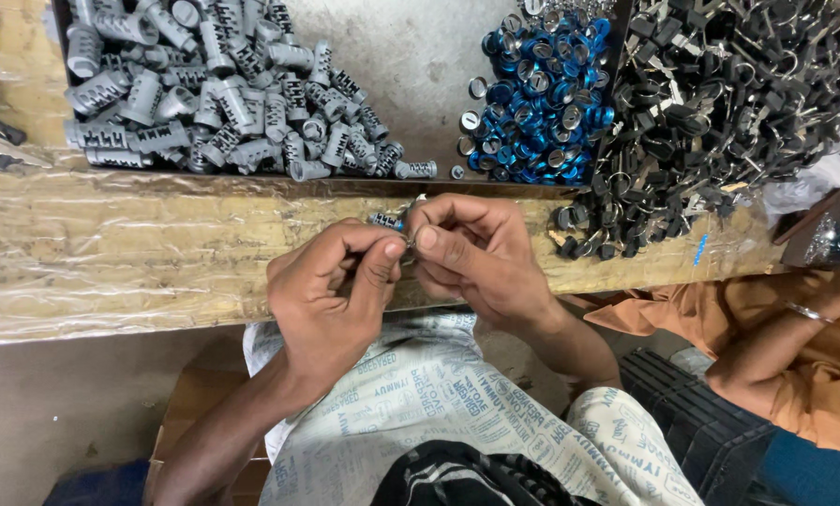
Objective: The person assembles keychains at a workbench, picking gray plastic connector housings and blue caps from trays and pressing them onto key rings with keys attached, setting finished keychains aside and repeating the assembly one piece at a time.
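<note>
**Both hands pinch one small lock cylinder**

The left hand (331, 290) and right hand (472, 258) meet fingertip to fingertip, both closed on a small grey lock cylinder (387, 221) with a blue end, held just above the plastic-wrapped worktop (111, 253). Beyond the left hand lies a heap of grey cylinders (214, 89); beyond the right, blue caps (542, 94) and black keys (720, 103). Another person's arm (795, 337) rests further right.

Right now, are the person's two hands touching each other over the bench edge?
Touching. The head view shows the left hand thumb tip pressed against the right hand thumb tip, both pinching a small grey metal part.
</note>
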### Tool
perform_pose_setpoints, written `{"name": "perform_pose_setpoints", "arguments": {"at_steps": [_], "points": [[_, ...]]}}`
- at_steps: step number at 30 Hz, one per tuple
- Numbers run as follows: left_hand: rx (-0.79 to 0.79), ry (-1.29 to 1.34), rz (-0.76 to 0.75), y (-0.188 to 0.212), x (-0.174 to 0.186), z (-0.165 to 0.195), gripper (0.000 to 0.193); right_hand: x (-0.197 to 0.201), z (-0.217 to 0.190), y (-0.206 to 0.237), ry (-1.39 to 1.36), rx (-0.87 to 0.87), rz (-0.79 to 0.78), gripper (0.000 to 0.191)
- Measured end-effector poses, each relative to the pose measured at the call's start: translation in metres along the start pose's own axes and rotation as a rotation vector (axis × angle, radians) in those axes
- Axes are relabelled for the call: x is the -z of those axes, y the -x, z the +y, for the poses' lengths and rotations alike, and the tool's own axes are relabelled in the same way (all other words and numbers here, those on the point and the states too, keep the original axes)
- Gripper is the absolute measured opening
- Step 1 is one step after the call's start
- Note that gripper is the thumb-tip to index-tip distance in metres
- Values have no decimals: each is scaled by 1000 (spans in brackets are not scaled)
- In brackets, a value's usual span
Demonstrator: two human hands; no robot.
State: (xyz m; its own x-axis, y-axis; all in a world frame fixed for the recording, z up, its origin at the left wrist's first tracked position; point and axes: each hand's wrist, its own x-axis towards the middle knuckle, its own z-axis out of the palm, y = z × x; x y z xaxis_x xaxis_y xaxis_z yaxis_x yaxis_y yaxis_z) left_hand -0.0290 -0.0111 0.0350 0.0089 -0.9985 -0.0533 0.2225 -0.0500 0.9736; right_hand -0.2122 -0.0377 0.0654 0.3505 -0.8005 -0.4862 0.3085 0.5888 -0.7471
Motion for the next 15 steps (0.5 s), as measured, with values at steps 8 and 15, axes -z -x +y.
{"name": "perform_pose_setpoints", "arguments": {"at_steps": [8,15], "points": [[18,-94,-30,-11,14,6,4,-4,-1,-10,156,27,16,19],[-115,-263,55,-9,24,2,6,-24,-25,-29,763,258,-66,9]]}}
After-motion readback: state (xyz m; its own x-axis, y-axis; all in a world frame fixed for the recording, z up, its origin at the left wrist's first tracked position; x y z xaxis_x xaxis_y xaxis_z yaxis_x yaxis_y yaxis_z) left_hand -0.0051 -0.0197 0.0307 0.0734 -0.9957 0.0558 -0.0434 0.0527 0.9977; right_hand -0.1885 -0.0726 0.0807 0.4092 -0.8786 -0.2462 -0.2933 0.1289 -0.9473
